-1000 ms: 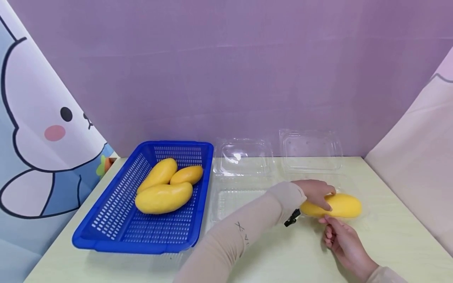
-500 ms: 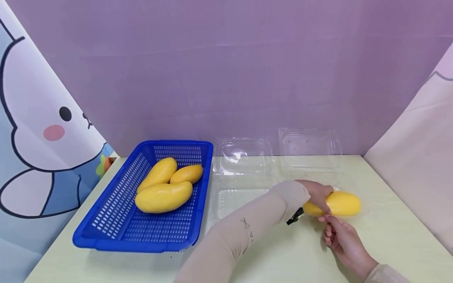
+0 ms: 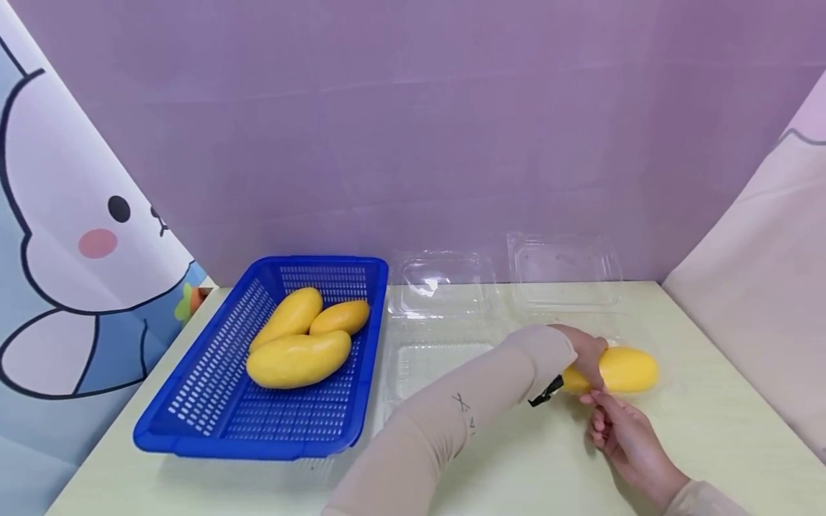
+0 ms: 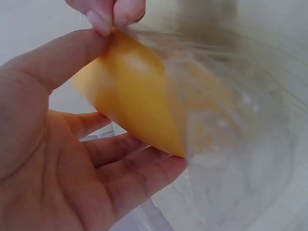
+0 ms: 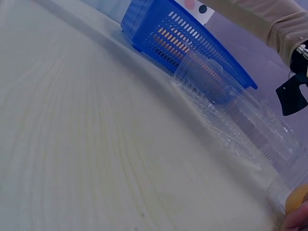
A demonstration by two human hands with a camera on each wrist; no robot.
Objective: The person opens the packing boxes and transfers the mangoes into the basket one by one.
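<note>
At the right side of the table, my left hand [image 3: 587, 355] holds a yellow mango [image 3: 629, 369]. In the left wrist view its thumb lies along one side of the mango [image 4: 139, 91] and its fingers reach under the other. A clear plastic bag [image 4: 231, 168] covers the far end of the fruit. My right hand [image 3: 635, 451] is on the near side, with thumb and forefinger pinching the bag's edge right by my left thumb. The right hand's other fingers are curled in. Only a bit of mango [image 5: 296, 198] and a fingertip show low in the right wrist view.
A blue plastic basket [image 3: 219, 449] on the left holds 3 more mangoes [image 3: 300, 360]. Two clear hinged containers stand with lids up at the back: one in the middle [image 3: 442, 287], another [image 3: 564, 269] behind my left hand. A purple cloth [image 3: 413, 143] backs the table.
My left hand has slid slightly right along the mango, covering more of its left end. The mango and my right hand have stayed nearly in place.
</note>
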